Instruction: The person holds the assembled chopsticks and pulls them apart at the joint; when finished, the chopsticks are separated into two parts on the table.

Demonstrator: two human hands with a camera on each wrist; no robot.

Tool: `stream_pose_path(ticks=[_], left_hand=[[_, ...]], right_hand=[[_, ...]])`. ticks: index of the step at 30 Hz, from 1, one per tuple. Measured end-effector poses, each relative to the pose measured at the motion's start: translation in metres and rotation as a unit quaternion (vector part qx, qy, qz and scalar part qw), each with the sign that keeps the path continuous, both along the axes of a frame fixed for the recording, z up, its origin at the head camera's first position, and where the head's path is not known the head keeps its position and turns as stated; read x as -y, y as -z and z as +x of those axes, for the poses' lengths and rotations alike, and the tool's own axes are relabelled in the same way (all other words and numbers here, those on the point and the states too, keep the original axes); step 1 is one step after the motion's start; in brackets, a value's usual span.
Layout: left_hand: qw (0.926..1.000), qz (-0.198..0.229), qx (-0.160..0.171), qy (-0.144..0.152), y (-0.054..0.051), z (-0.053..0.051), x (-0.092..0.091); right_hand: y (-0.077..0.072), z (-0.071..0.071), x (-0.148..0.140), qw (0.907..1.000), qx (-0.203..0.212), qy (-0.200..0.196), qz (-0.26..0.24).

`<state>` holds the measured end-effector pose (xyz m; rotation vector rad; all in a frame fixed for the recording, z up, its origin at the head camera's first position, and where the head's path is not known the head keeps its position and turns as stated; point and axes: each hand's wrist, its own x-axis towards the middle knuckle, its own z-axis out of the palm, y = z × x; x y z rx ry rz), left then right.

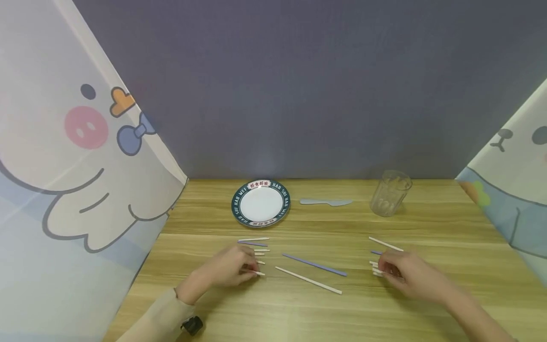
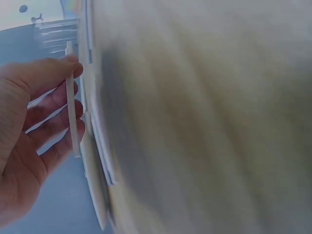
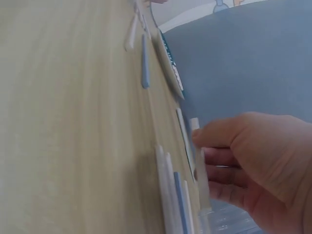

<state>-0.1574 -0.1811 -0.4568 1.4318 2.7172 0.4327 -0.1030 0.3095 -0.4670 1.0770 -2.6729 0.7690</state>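
Note:
In the head view my left hand (image 1: 234, 267) is low over the left group of short sticks. Its thumb and fingertips pinch a slim white stick (image 2: 71, 105), which stands out plainly in the left wrist view. My right hand (image 1: 408, 273) is over the right group, pinching a whitish stick (image 3: 201, 168) between thumb and fingers. Beside the left hand lie white sticks (image 1: 254, 239) and a purple stick (image 1: 256, 244). Next to the right hand are a white stick (image 1: 386, 244) and a purple stick (image 1: 376, 252), partly covered by that hand.
Between the hands lie a long purple stick (image 1: 314, 264) and a long white stick (image 1: 308, 280). Farther back are a green-rimmed plate (image 1: 261, 203), a grey knife (image 1: 325, 202) and a clear glass (image 1: 390, 194). A dark partition (image 1: 316, 90) borders the wooden table (image 1: 325, 318).

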Motion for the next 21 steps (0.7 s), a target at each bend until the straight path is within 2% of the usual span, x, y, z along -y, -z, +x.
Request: stream_pose_path(ticks=[5, 10, 17, 21], left_hand=[[0.9999, -0.008, -0.005, -0.014, 0.004, 0.003, 0.004], [0.9994, -0.013, -0.005, -0.032, 0.006, 0.000, 0.005], [0.9986, -0.022, 0.013, -0.047, 0.003, -0.004, 0.005], [0.9991, -0.007, 0.006, -0.042, -0.002, -0.007, 0.001]], right_hand=[[0.003, 0.009, 0.000, 0.9995, 0.023, -0.016, 0.016], [0.004, 0.013, 0.002, 0.9983, 0.026, -0.007, 0.051], [0.005, 0.012, 0.002, 0.9963, 0.044, 0.000, 0.074], [0.000, 0.008, 0.007, 0.9969, 0.048, -0.003, 0.062]])
